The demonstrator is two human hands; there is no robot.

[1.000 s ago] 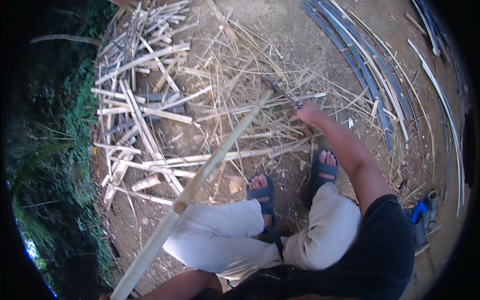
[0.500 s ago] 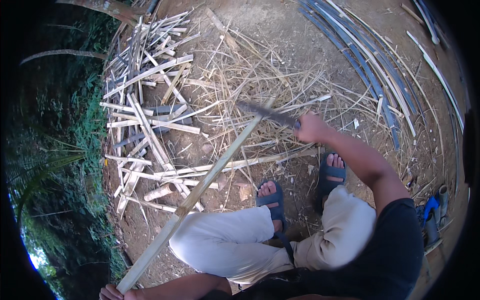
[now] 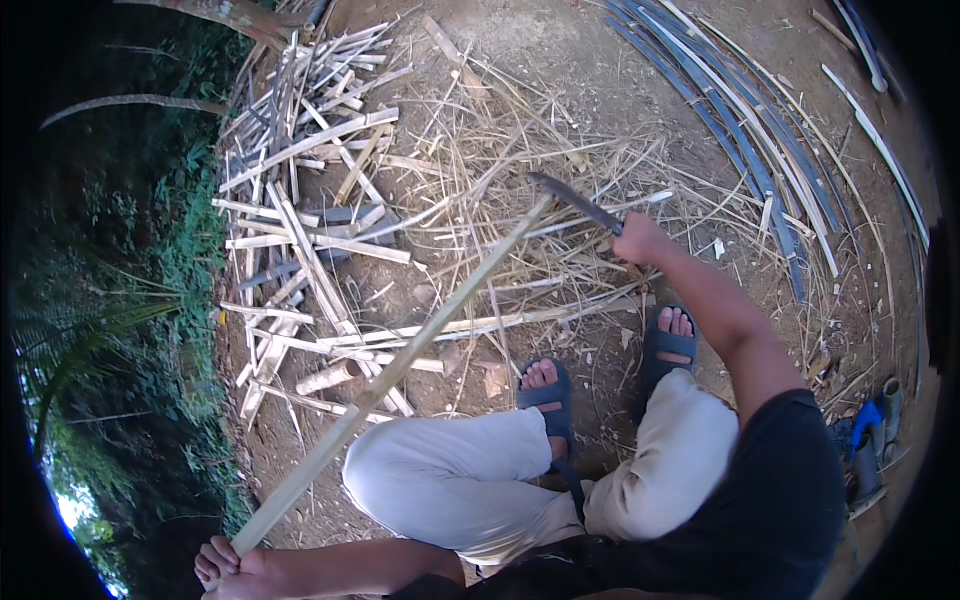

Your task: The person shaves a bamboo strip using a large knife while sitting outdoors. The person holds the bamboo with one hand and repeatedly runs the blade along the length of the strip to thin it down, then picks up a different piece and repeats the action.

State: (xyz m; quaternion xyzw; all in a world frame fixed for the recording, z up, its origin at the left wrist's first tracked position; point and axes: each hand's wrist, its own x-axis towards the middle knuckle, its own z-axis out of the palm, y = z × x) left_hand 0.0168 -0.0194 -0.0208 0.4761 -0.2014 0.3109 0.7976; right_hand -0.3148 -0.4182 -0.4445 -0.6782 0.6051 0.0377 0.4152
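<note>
My left hand, low at the left, is closed round the near end of a long pale bamboo strip. The strip slants up and away to the right, passing over my left knee. My right hand grips the handle of a machete with a dark, slightly curved blade. That blade lies at the far end of the strip, its tip pointing up and left. Whether the edge touches the strip, I cannot tell. Thin bamboo shavings cover the ground beneath.
Cut bamboo pieces lie heaped at the left, beside green undergrowth. Long dark and pale strips curve across the far right. My sandalled feet are close below the work. A blue object sits among bamboo tubes at the right.
The machete has shifted right and slightly up to the strip's far tip, its blade now angled more steeply. The strip appears turned about its length, and my left hand is a little higher.
</note>
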